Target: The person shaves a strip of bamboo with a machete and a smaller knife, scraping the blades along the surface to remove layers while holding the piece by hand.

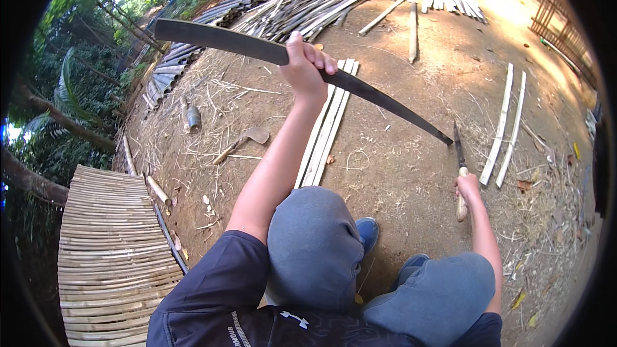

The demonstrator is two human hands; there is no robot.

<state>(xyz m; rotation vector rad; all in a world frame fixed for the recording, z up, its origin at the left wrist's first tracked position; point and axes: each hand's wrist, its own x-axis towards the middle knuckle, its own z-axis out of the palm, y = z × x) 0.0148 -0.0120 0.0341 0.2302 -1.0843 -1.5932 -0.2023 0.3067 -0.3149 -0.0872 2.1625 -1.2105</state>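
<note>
**Long bamboo strip held up, knife at its low end**

I see my left hand [307, 63] closed around a long dark bamboo strip [218, 40], gripping it about midway along its length. The strip runs from high up and to the left of that hand down to the right, where its narrow tip ends just above my right hand [467, 187]. My right hand is closed on the pale handle of a knife [459, 160], blade pointing up, its tip close to the strip's lower end; I cannot tell whether they touch.

I judge the strip stiff but springy: it bows slightly along its length and is thin for its span, so it should be light, yet it will whip at the ends if swung. Its split edges are likely sharp and splintery, so a firm wrap around the flat faces near the middle, as now, looks the safest hold. The knife wants a full grip on the handle only.

Beyond my left hand lie pale bamboo slats [328, 128] on the dirt; further left of it a small hatchet [244, 141] lies in the shavings. A woven bamboo mat [109, 250] sits well to the left of my knees.
</note>
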